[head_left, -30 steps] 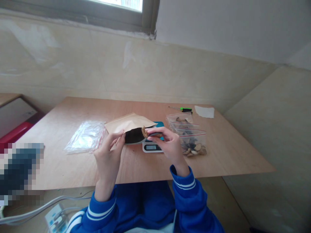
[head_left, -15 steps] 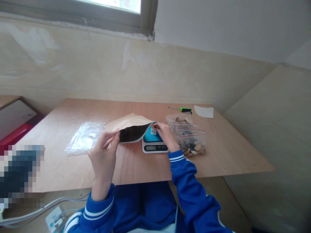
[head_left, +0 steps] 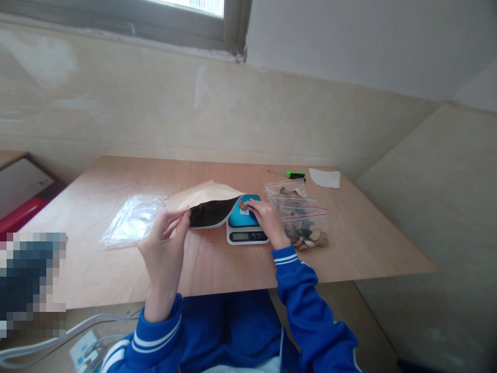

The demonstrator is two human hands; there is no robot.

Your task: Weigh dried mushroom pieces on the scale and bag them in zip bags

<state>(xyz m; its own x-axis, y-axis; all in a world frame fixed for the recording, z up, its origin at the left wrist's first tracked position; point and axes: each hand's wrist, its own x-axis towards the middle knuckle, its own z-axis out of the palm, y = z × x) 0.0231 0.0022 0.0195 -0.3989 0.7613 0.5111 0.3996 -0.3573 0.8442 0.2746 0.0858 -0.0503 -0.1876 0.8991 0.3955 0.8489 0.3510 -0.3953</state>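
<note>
Head view: left hand (head_left: 163,248) pinches a kraft pouch (head_left: 202,192), right hand (head_left: 267,220) touches a dried mushroom slice (head_left: 243,205).

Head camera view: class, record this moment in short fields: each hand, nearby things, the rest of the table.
Left hand: the left hand holds a kraft paper pouch by its open edge.
Right hand: the right hand touches a dried slice on a digital scale.
Nearby: zip bags of dried slices.
Rest: a clear zip bag, a screwdriver, white paper, all on a plywood table.
</note>
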